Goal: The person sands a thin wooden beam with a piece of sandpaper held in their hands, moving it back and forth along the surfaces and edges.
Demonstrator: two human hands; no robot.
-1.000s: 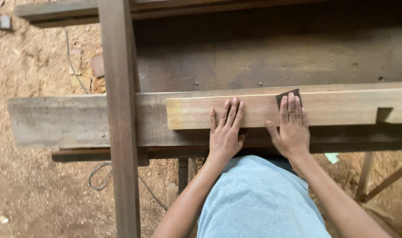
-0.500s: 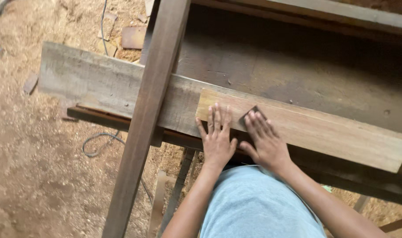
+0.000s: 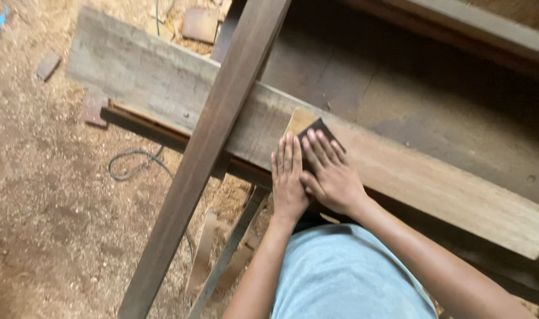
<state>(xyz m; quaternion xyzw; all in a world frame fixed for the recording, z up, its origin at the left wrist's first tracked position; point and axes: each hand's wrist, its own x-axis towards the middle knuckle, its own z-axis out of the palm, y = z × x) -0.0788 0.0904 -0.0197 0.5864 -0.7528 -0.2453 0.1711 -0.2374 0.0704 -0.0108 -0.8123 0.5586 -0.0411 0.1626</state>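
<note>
Fingers (image 3: 319, 147) of right hand (image 3: 331, 177) flat on dark sandpaper (image 3: 316, 127), left hand (image 3: 288, 180) flat beside, on plank (image 3: 435, 183)

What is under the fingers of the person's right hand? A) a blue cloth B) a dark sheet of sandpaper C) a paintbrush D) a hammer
B: the right hand presses flat on a dark sheet of sandpaper lying on the light wooden plank, with the left hand flat beside it.
</note>
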